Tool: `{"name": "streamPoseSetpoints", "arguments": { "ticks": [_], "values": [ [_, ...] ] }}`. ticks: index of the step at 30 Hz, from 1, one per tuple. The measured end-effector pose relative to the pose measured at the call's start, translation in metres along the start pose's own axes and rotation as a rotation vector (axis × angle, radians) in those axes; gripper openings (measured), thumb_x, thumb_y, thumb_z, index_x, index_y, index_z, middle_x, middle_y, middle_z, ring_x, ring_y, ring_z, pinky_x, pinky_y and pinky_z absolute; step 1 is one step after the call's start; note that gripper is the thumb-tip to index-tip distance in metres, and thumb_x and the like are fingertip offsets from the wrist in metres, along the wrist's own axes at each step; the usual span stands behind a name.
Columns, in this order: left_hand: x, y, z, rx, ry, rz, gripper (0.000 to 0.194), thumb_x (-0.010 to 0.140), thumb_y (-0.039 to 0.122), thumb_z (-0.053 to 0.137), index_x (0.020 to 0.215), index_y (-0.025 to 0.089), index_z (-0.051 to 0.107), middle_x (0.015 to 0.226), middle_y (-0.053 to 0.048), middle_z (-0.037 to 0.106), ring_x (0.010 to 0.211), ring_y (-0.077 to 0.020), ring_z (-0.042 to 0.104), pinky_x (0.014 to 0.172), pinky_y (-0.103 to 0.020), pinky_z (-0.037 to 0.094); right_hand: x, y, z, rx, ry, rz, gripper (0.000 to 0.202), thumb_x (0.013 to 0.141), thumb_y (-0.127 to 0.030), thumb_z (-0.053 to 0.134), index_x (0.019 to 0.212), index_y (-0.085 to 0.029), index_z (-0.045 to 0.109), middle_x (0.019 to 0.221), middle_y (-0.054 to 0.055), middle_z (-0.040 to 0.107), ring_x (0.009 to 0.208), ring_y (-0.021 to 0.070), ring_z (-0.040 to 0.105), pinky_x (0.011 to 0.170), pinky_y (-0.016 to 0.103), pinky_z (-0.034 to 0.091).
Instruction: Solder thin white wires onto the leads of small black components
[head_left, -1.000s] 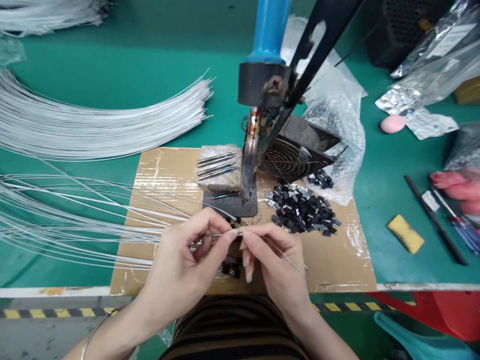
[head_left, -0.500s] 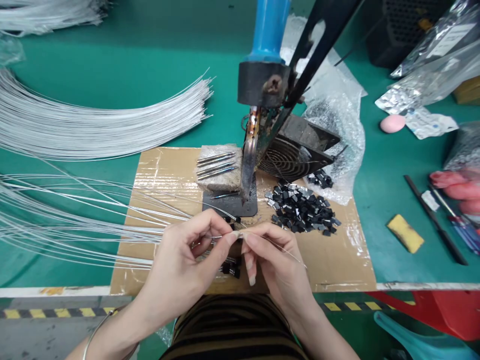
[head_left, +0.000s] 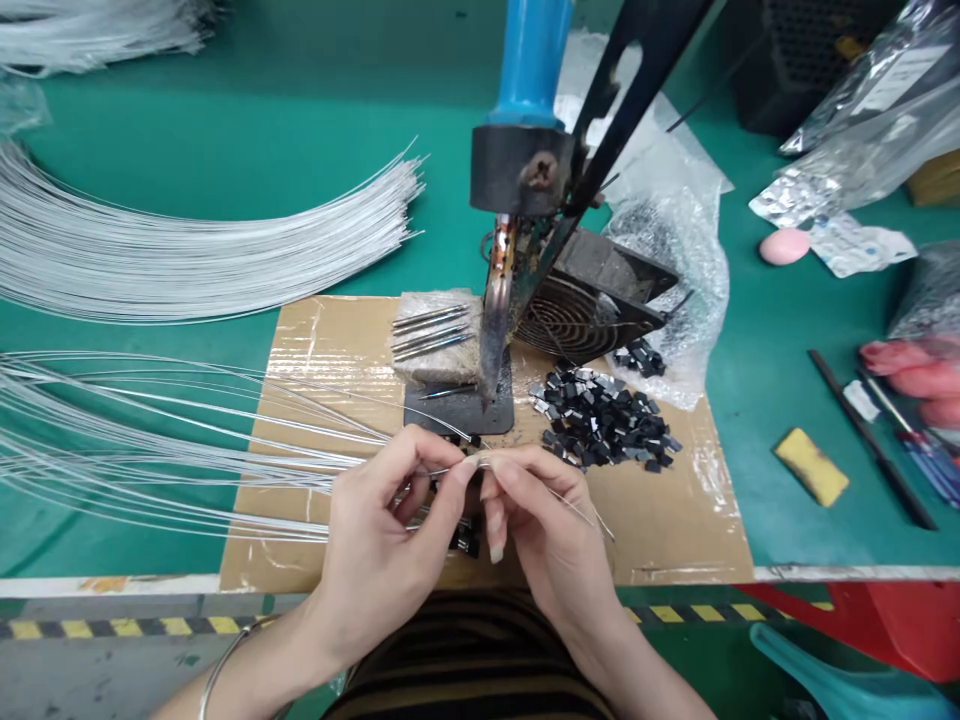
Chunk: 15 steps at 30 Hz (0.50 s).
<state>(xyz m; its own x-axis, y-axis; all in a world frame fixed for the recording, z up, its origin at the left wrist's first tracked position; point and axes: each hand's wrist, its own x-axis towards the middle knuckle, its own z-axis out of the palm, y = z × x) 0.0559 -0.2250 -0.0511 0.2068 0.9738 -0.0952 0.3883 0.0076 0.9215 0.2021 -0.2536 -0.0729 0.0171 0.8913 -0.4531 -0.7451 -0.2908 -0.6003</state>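
As the left hand (head_left: 465, 468) and the right hand (head_left: 489, 466) meet fingertip to fingertip — each pinching thin wire (head_left: 577, 510) — they hover over the cardboard (head_left: 675, 530), a pile of black pieces (head_left: 604, 420) beyond the right one, on the green counter (head_left: 772, 400).

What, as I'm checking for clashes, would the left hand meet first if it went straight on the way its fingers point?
The left hand would most likely meet the fingertips of the right hand first, just ahead; I can't tell whether they already touch.
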Motion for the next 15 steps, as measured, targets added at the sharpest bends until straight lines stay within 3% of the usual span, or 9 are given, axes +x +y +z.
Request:
{"name": "streamPoseSetpoints", "arguments": {
  "ticks": [8, 15],
  "values": [
    [0.0012, 0.0015, 0.0049, -0.064, 0.037, -0.042, 0.009, 0.098, 0.025, 0.067, 0.089, 0.021, 0.067, 0.074, 0.001, 0.069, 0.062, -0.0106, 0.061, 0.055, -0.020, 0.047, -0.0022, 0.0007, 0.0034, -0.013, 0.018, -0.035, 0.012, 0.087, -0.030, 0.084, 0.080, -0.020, 0.085, 0.064, -0.002, 0.073, 0.044, 0.0053, 0.061, 0.045, 0.013, 0.055],
    [0.0037, 0.0074, 0.0035, -0.168, 0.023, -0.085, 0.010, 0.097, 0.023, 0.068, 0.087, 0.021, 0.067, 0.066, 0.004, 0.064, 0.053, -0.0077, 0.051, 0.048, -0.017, 0.037, -0.0035, 0.0003, 0.0031, -0.084, 0.017, -0.098, 0.010, 0.089, -0.030, 0.082, 0.086, -0.022, 0.086, 0.068, -0.001, 0.073, 0.048, 0.0081, 0.063, 0.046, 0.018, 0.057]
  ]
}}
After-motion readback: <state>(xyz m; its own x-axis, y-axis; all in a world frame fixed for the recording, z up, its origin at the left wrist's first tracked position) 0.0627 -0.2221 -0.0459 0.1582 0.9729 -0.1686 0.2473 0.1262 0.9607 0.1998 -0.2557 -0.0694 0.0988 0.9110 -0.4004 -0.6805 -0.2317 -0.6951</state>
